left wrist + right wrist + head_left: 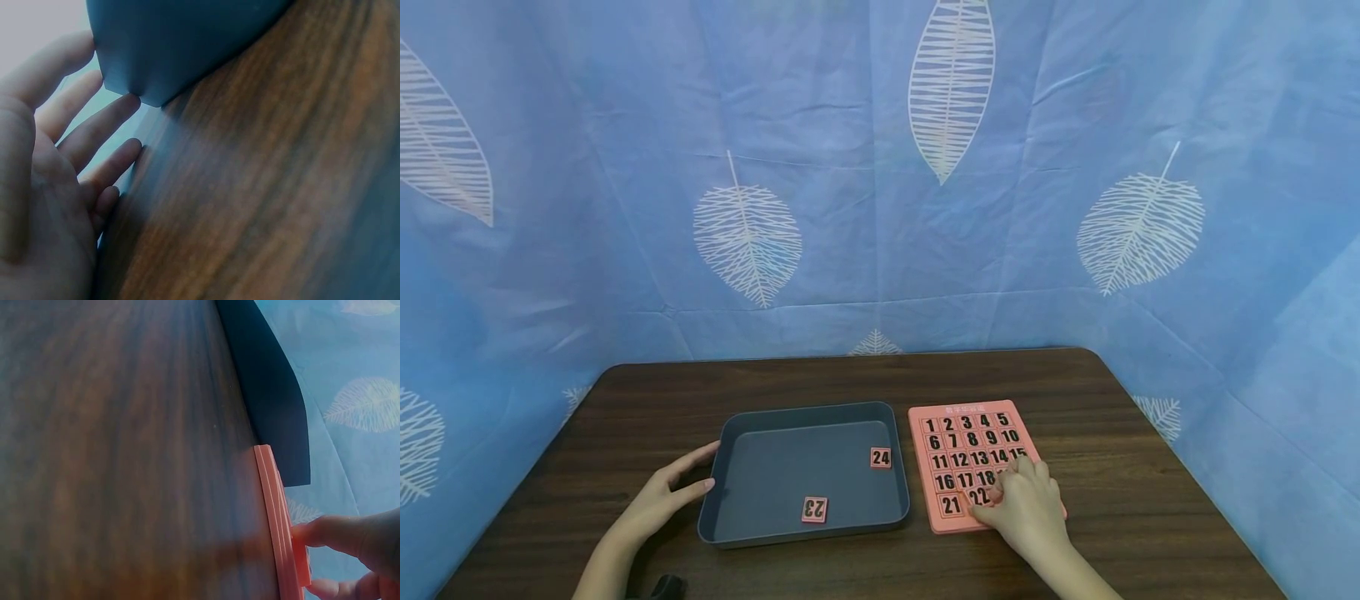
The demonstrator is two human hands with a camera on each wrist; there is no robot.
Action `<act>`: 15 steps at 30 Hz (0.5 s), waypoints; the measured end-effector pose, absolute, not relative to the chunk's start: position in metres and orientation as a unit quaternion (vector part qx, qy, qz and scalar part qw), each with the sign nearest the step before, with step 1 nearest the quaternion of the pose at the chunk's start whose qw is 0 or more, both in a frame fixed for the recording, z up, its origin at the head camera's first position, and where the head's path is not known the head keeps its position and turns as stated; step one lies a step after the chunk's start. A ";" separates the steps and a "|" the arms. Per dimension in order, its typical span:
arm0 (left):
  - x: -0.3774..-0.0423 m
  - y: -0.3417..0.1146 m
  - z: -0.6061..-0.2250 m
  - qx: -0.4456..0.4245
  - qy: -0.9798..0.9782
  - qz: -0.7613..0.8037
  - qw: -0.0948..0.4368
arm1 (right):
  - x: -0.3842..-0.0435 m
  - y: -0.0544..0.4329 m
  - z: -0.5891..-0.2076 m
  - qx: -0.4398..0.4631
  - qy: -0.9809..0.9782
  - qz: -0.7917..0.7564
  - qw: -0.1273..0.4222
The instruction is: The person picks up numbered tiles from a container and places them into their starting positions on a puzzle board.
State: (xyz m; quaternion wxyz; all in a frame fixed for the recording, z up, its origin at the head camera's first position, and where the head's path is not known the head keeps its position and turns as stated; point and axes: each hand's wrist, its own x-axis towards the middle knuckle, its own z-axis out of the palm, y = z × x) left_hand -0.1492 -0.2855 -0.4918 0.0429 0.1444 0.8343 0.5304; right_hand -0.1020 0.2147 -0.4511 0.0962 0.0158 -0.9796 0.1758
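A pink number board [925, 467] lies on the table at the right, with black-numbered square tiles in rows. My right hand [1028, 504] is over its lower right part and pinches the tile marked 22 [977, 497] between thumb and finger. In the right wrist view that tile [302, 562] stands proud of the board's face. The hand covers the board's lower right corner. My left hand [662, 498] rests against the left side of a dark grey tray [808, 414], fingers extended and fingertips at its wall. In the left wrist view, the fingertips meet the tray's outer side [169, 44].
Inside the tray, a tile marked 24 [881, 457] lies near the right wall and an upside-down 23 tile [814, 509] near the front. A small black object [667, 587] is at the front edge. Behind the brown table [850, 375] hangs a blue leaf-patterned cloth [850, 233].
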 end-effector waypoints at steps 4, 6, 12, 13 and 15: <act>-0.150 -0.285 -0.492 0.131 0.841 0.523 0.048 | -0.101 0.215 -0.452 0.023 -0.981 0.170 0.096; -0.150 -0.285 -0.492 0.124 0.844 0.519 0.050 | -0.100 0.215 -0.452 0.025 -0.981 0.167 0.094; -0.150 -0.285 -0.492 0.124 0.847 0.515 0.046 | -0.100 0.215 -0.452 0.024 -0.982 0.163 0.087; -0.149 -0.285 -0.492 0.126 0.847 0.514 0.045 | -0.100 0.215 -0.452 0.025 -0.983 0.161 0.087; -0.149 -0.284 -0.492 0.127 0.847 0.514 0.042 | -0.100 0.214 -0.453 0.027 -0.983 0.158 0.088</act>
